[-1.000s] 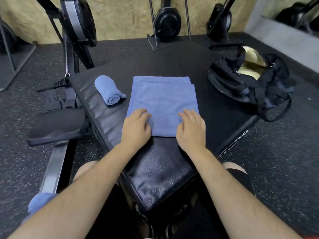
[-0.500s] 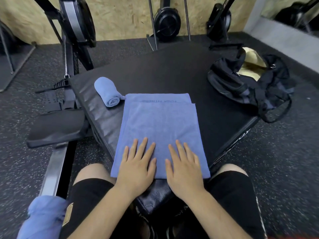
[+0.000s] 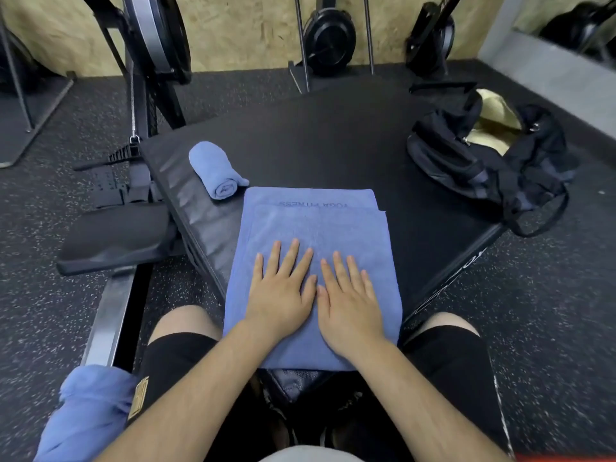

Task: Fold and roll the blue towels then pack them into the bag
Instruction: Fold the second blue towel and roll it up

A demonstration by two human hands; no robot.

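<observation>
A folded blue towel point(image 3: 316, 225) lies flat on the black padded box point(image 3: 316, 145), its near end reaching the box's front corner. My left hand point(image 3: 281, 291) and my right hand point(image 3: 350, 295) press flat on it side by side, fingers straight. A rolled blue towel point(image 3: 216, 175) lies to the upper left of the flat one. The black bag point(image 3: 483, 161) sits open at the box's right corner, showing a yellow lining. Another loose blue towel point(image 3: 86, 405) rests by my left thigh.
A rowing machine with its black seat point(image 3: 113, 238) and rail stands left of the box. More machines line the wooden back wall point(image 3: 240, 28). Speckled rubber floor point(image 3: 550, 295) surrounds the box.
The flat towel has slid toward me across the box. My hands went from its near edge, fingers bent, to lying flat on it close together.
</observation>
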